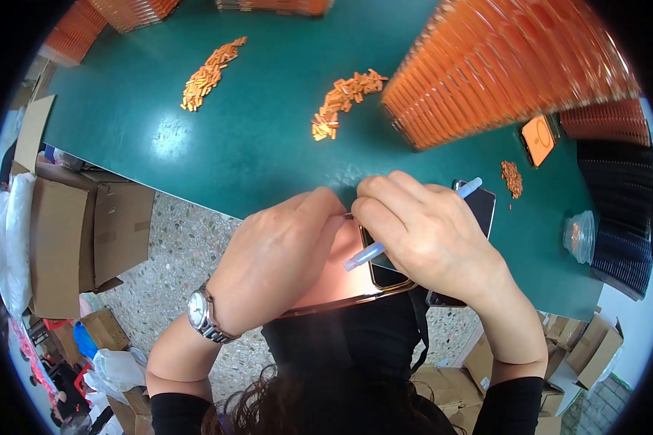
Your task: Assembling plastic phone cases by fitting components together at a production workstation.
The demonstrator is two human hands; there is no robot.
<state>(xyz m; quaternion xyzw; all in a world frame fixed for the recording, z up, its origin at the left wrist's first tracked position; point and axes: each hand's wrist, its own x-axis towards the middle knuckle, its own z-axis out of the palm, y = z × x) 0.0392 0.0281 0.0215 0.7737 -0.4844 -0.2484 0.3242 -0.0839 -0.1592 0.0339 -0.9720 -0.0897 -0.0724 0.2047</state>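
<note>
At the table's near edge lies a glossy copper-orange phone case (339, 274), with a large dark, gold-rimmed cutout at its right end. My left hand (272, 250) is closed on the case's upper edge, fingertips bent in and partly hidden. My right hand (432, 235) is pinched at the same edge, close to the left fingertips. A pale blue pen-like stick (365, 257) passes through the right hand, its other end showing beyond the knuckles. Whatever small piece the right fingertips may hold is hidden. Beneath the right hand lies a dark phone-shaped slab (484, 210).
Small orange pieces lie in piles (347, 100) on the green table (268, 145). A tall stack of orange trays (511, 69) leans at upper right. Near it lie another orange case (538, 141), a clear tub (580, 237) and black trays (620, 196). Cardboard boxes (58, 246) stand left.
</note>
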